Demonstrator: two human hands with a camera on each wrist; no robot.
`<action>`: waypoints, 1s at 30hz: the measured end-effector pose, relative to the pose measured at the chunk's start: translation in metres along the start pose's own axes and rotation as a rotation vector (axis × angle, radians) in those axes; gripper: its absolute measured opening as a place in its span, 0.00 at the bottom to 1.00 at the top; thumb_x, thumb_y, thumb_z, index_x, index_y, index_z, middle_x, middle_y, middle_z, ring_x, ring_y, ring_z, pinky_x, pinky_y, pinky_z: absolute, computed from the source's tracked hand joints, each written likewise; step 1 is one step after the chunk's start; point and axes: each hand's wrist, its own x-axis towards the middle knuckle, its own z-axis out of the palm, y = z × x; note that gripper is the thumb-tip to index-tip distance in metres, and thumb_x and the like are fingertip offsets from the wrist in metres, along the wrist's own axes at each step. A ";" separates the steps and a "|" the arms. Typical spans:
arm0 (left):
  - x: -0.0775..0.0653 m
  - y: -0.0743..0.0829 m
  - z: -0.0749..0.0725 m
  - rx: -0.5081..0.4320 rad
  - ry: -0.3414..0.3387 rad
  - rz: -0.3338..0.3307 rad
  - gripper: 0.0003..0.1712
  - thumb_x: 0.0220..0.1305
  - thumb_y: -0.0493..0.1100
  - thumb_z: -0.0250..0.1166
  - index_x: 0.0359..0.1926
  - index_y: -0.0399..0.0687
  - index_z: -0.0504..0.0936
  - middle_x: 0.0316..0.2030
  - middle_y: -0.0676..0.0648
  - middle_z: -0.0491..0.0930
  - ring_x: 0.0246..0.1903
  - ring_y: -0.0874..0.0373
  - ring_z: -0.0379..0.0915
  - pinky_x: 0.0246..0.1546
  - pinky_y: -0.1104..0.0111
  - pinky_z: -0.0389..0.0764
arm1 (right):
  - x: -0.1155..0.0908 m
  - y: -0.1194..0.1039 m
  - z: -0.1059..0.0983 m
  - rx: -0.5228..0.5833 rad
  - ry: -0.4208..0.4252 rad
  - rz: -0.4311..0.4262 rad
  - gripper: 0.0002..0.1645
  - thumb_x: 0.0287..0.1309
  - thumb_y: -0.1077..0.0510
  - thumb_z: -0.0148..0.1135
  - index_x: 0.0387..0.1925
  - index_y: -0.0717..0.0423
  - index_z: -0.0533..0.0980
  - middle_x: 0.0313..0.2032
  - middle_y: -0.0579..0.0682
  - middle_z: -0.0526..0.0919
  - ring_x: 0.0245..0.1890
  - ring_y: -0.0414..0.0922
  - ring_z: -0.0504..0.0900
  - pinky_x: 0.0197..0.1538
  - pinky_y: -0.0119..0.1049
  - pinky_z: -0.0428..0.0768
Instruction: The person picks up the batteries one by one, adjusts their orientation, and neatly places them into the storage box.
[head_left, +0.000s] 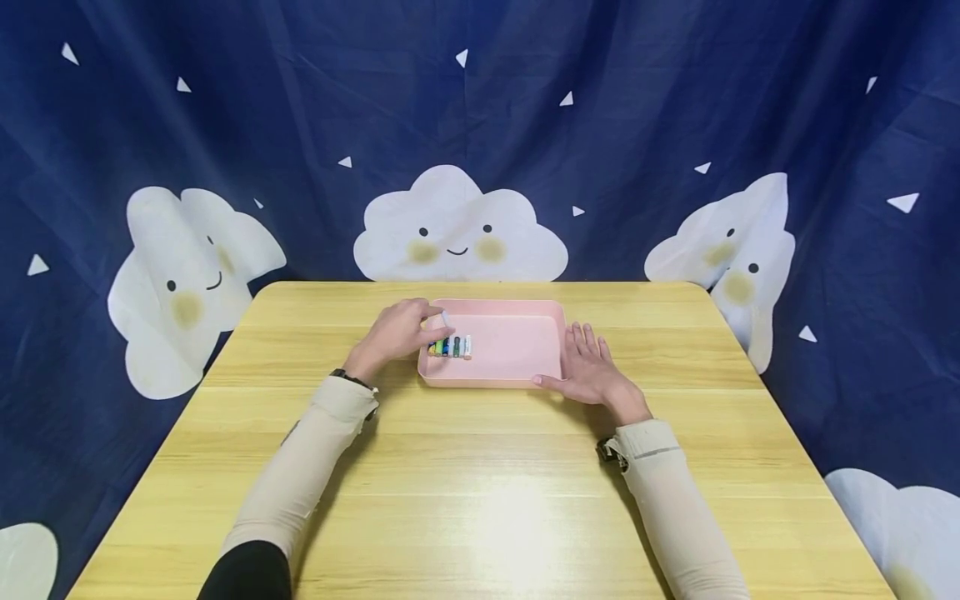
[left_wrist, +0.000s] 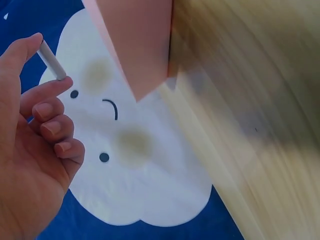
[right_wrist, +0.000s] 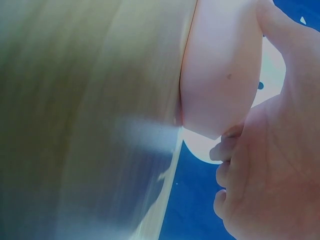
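Note:
My left hand [head_left: 400, 330] pinches a slim white stick [left_wrist: 53, 62] by its ends between thumb and a fingertip, the other fingers curled in toward the palm. That hand is over the left end of a shallow pink tray [head_left: 495, 384]. Just below its fingertips, a row of short sticks [head_left: 457, 347] in green, blue, white and other colours lies side by side in the tray. My right hand [head_left: 591, 371] lies along the tray's right end with its fingers extended, thumb at the front corner. From the right wrist view, the tray's outer wall [right_wrist: 220, 75] shows between table and palm.
The tray stands near the back of a light wooden table [head_left: 450, 467]. Behind and around the table hangs a dark blue curtain [head_left: 315, 92] with smiling clouds [head_left: 461, 225] and small white triangles.

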 end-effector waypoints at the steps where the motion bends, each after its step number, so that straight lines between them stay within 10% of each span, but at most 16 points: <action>1: 0.002 0.002 0.002 -0.003 -0.011 0.010 0.26 0.68 0.62 0.67 0.55 0.49 0.88 0.44 0.45 0.86 0.41 0.50 0.80 0.39 0.57 0.79 | 0.000 0.000 0.000 0.002 0.001 -0.001 0.74 0.62 0.17 0.47 0.79 0.72 0.35 0.81 0.69 0.33 0.82 0.66 0.32 0.81 0.64 0.36; 5: 0.010 0.007 0.010 0.017 -0.051 0.053 0.26 0.68 0.60 0.68 0.56 0.48 0.87 0.52 0.45 0.86 0.49 0.49 0.82 0.44 0.53 0.82 | 0.001 -0.001 0.001 0.002 0.001 -0.004 0.74 0.63 0.18 0.47 0.79 0.72 0.35 0.81 0.69 0.34 0.82 0.67 0.32 0.80 0.64 0.36; 30: 0.031 0.020 0.049 0.223 -0.215 0.173 0.16 0.67 0.57 0.70 0.33 0.51 0.82 0.26 0.50 0.75 0.28 0.57 0.69 0.28 0.66 0.69 | 0.001 0.000 0.001 -0.001 0.002 -0.003 0.73 0.63 0.19 0.47 0.79 0.72 0.35 0.81 0.69 0.35 0.82 0.67 0.33 0.81 0.64 0.37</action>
